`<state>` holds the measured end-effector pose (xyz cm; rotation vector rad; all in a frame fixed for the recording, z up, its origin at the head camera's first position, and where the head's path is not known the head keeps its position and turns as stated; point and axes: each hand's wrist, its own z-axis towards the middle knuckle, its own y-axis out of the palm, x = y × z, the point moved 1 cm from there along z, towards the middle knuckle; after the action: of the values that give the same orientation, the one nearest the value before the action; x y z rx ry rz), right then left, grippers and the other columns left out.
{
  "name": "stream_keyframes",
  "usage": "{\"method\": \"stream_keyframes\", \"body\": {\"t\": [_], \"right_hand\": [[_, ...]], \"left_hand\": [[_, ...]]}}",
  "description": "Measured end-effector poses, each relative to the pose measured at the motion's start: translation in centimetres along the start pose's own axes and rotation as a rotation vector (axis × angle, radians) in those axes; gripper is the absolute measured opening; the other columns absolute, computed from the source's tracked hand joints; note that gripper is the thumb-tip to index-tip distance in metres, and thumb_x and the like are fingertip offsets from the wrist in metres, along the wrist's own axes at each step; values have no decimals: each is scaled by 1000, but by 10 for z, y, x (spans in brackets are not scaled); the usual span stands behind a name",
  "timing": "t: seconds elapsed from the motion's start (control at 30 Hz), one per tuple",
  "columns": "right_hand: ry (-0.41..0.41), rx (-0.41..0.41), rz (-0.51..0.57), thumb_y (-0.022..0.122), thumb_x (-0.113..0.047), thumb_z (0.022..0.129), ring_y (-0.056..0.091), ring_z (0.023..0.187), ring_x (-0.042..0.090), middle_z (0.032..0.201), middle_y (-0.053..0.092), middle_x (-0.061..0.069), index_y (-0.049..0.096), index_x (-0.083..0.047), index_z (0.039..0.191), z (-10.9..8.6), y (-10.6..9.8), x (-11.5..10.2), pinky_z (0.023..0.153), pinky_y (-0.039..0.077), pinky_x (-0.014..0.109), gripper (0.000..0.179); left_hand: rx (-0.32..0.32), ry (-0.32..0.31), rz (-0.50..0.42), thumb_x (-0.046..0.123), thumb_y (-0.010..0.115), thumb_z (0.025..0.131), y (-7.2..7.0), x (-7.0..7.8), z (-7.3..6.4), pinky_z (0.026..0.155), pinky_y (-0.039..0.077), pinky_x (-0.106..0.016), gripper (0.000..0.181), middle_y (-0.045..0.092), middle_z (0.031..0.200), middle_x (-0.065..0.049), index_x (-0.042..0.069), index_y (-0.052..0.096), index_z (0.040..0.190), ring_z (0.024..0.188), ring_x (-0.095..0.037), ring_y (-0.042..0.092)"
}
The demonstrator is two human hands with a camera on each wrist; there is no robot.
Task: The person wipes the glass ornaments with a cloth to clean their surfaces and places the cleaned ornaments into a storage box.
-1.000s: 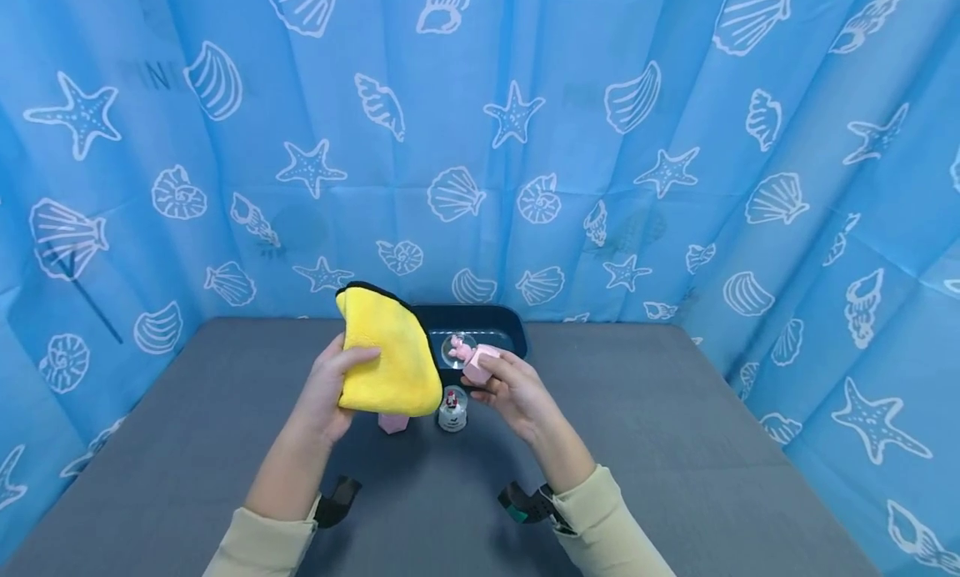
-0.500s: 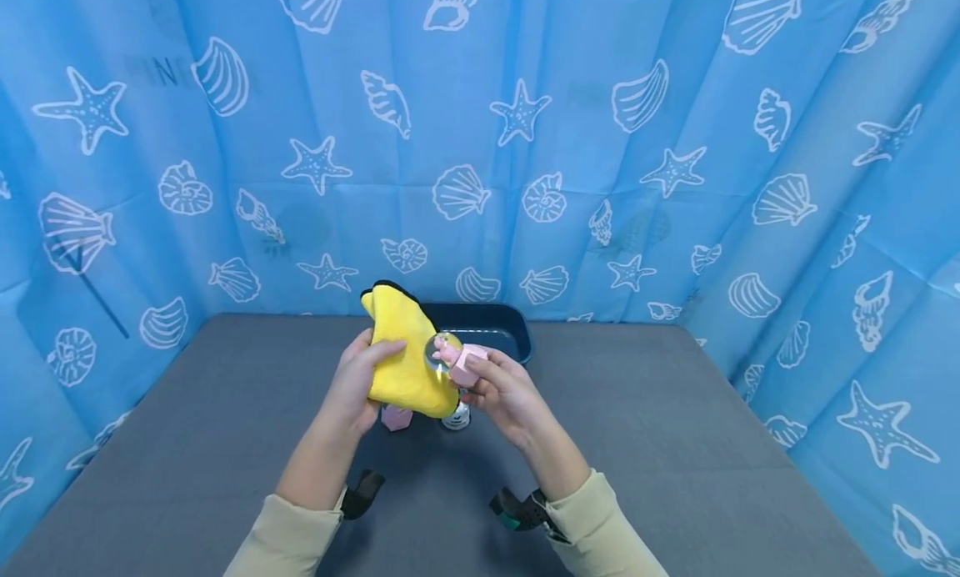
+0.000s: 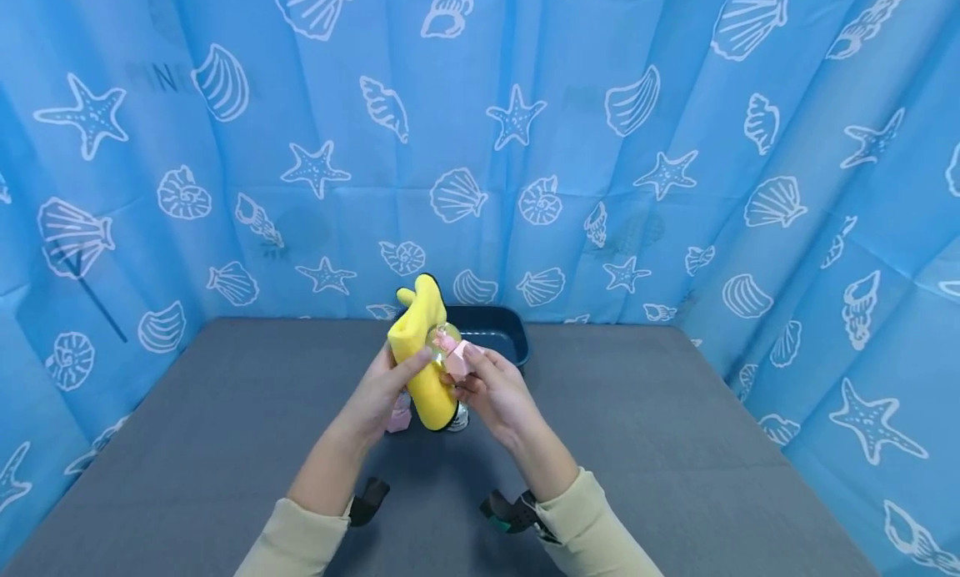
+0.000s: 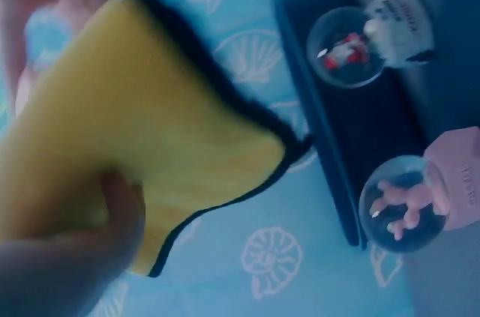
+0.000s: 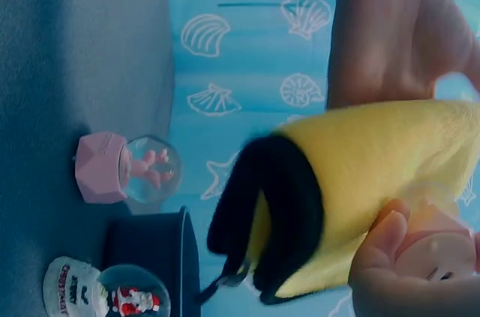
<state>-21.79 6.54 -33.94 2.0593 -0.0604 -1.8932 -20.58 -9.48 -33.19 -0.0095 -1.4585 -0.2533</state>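
My left hand [image 3: 378, 393] grips a yellow cloth [image 3: 431, 402] with black edging, folded over and held up above the table. A small snow globe [image 3: 457, 360] with a pink faceted base is pinched at that base by my right hand [image 3: 498, 398]. Its clear ball, with a pink figure inside, lies against the cloth, beside the left thumb. In the right wrist view, the base's underside [image 5: 435, 257] faces the camera and the cloth surrounds much of the ball.
Behind the hands, a dark blue tray [image 3: 517, 335] stands by the shell-print curtain [image 3: 600, 143]. Nearer, on the grey table [image 3: 637, 444], are a second pink snow globe [image 5: 101, 167] and a white-based one with a Santa figure [image 5: 75, 287], both partly hidden by the cloth in the head view.
The left hand has moved right with the cloth, which has folded in around the globe's ball. The right hand has brought the globe slightly left, from apart to against the cloth.
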Motion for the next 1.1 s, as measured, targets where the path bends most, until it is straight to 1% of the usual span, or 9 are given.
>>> {"method": "stream_keyframes", "body": {"t": [0.1, 0.23, 0.33, 0.57, 0.77, 0.87, 0.93, 1.0, 1.1], "right_hand": [[3, 13, -14, 51, -29, 102, 60, 81, 15, 100, 57, 8, 46, 6, 127, 1, 5, 3, 73, 51, 24, 43], [-10, -1, -47, 50, -28, 103, 57, 80, 15, 100, 56, 8, 46, 5, 130, 0, 10, 8, 71, 49, 24, 43], [-49, -24, -105, 52, -27, 102, 57, 82, 16, 104, 56, 10, 47, 6, 130, -1, 10, 11, 71, 49, 26, 43], [-233, -83, -420, 61, -21, 97, 54, 92, 20, 115, 55, 15, 50, 3, 130, -2, 9, 15, 78, 50, 28, 42], [-315, -169, -565, 64, -15, 94, 52, 91, 21, 111, 56, 14, 55, 2, 126, 0, 2, 18, 76, 50, 27, 37], [-336, -237, -541, 62, -11, 94, 53, 93, 21, 114, 56, 16, 54, 3, 127, 0, -3, 16, 79, 50, 25, 36], [-331, -255, -480, 60, -9, 94, 54, 93, 21, 113, 56, 16, 53, 4, 128, -1, -6, 13, 79, 50, 24, 37], [-330, -237, -405, 57, -9, 94, 53, 91, 20, 110, 56, 15, 52, 7, 127, -3, -8, 10, 76, 50, 24, 37], [-325, -141, -352, 56, -10, 91, 54, 83, 17, 103, 57, 11, 54, 9, 124, -3, -10, 6, 68, 48, 25, 37]], "left_hand": [[57, 7, 46, 33, 52, 100, 8, -7, 3, 101, 33, -54, 62, 40, 134, -17, 13, 22, 151, 119, -33, 41], [93, 58, 71, 52, 35, 102, 11, -11, 3, 93, 37, -49, 68, 38, 134, -19, 18, 14, 156, 114, -33, 42], [110, 86, 123, 58, 29, 100, 8, -14, 3, 90, 39, -43, 70, 40, 133, -19, 19, 14, 157, 112, -32, 44], [244, 19, 179, 55, 34, 101, 4, -21, 11, 80, 50, -34, 63, 52, 116, -17, 7, 40, 141, 98, -27, 58], [310, -63, 191, 53, 41, 100, -3, -25, 15, 82, 52, -35, 61, 53, 116, -17, 2, 46, 132, 99, -27, 59], [327, -152, 129, 59, 37, 98, -10, -27, 15, 85, 49, -34, 66, 52, 116, -15, 3, 45, 133, 102, -26, 56], [336, -205, 73, 64, 33, 96, -14, -26, 15, 86, 45, -33, 72, 50, 115, -13, 4, 44, 134, 103, -24, 53], [333, -247, 9, 67, 27, 95, -17, -26, 14, 88, 42, -33, 76, 49, 113, -11, 4, 43, 135, 102, -22, 51], [321, -245, -83, 68, 27, 95, -19, -23, 14, 92, 39, -33, 77, 48, 111, -8, 4, 43, 135, 104, -20, 50]]}}
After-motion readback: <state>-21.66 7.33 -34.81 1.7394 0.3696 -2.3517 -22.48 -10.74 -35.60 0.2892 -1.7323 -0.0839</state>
